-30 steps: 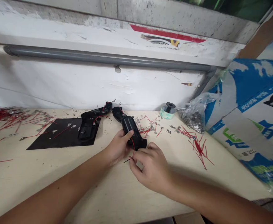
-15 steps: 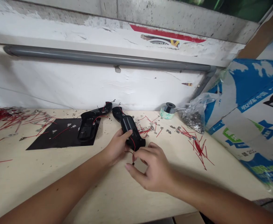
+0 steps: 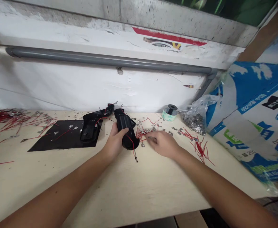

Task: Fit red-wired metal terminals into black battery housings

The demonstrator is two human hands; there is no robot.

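My left hand [image 3: 114, 144] grips a black plastic housing [image 3: 127, 131] that rests on the pale table [image 3: 129, 190]; a red wire [image 3: 132, 147] hangs from its near end. My right hand [image 3: 162, 143] reaches into a small heap of red wires and metal clips [image 3: 146, 130] just right of the housing, fingers curled down onto them. Whether they pinch a piece is hidden. A second black housing [image 3: 91, 126] lies to the left, partly on a black sheet [image 3: 60, 139].
A solder spool [image 3: 170, 112] and a clear bag of metal parts [image 3: 196, 120] stand at the back right. Blue-and-white cartons [image 3: 255, 120] fill the right side. More red wires lie at far left [image 3: 8, 120] and right [image 3: 200, 148]. A grey pipe [image 3: 105, 60] runs along the wall.
My right hand left the wire at the housing's near end and moved up and right to the heap of wires and clips. My left hand shifted the housing slightly away from me.
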